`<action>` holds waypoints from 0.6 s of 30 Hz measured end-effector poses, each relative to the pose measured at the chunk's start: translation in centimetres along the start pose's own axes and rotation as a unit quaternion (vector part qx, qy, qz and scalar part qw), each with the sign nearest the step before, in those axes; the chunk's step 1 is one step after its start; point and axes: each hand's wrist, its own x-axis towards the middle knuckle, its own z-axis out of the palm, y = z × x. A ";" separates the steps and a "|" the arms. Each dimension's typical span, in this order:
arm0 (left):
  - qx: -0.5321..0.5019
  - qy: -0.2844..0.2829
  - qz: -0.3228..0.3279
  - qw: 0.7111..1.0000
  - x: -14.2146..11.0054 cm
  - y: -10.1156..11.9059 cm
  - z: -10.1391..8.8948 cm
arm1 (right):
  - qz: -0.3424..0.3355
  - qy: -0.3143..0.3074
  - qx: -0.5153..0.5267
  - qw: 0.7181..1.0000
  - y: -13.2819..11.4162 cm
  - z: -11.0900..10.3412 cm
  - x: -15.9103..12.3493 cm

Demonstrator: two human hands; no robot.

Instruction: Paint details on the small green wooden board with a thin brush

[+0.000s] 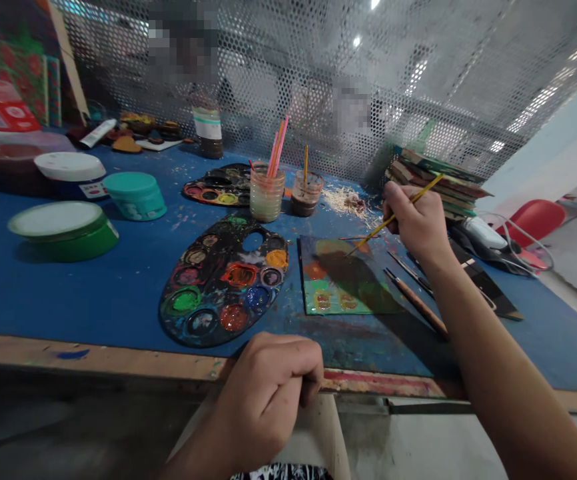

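Observation:
My right hand [417, 221] is closed on a thin yellow paintbrush [393, 217], whose tip touches the top of a small painted tile [341, 283] lying flat on the blue table [93, 293]. The tile shows green, orange and dark patches. My left hand [268, 393] rests as a fist against the table's wooden front edge, and I cannot see anything in it. A dark oval palette [223, 287] with several wells of paint lies just left of the tile.
Two cups [267, 193] with brushes stand behind the palette, beside a second palette [218, 187]. Lidded paint tubs [63, 230] sit at the left. Loose brushes [416, 300] lie right of the tile. A stack of tiles [438, 183] stands by the perforated screen.

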 end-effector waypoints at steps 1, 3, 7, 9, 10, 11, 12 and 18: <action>0.000 -0.002 0.000 1.000 0.0 0.0 0.0 | -0.003 0.006 -0.008 1.000 0.1 -0.2 0.1; 0.004 -0.004 -0.002 1.000 -0.1 0.0 -0.1 | -0.012 0.011 -0.027 1.000 0.4 -0.4 0.2; 0.006 0.001 -0.001 1.000 -0.1 0.1 -0.1 | -0.025 0.000 -0.046 0.999 0.4 -0.4 0.3; 0.004 0.001 0.000 1.000 -0.1 0.0 0.0 | -0.027 0.000 -0.047 0.999 0.3 -0.3 0.3; 0.005 0.001 0.001 1.000 0.0 0.0 0.0 | -0.028 -0.001 -0.046 0.999 0.2 -0.3 0.3; 0.006 0.001 0.001 1.000 0.0 0.0 0.0 | -0.029 -0.002 -0.046 0.999 0.2 -0.3 0.3; 0.007 0.001 0.002 1.000 0.0 0.0 0.0 | -0.029 -0.003 -0.046 0.998 0.2 -0.3 0.2; 0.014 -0.004 -0.002 1.000 -0.1 -0.1 0.1 | -0.041 0.014 -0.066 0.997 0.7 -0.5 0.2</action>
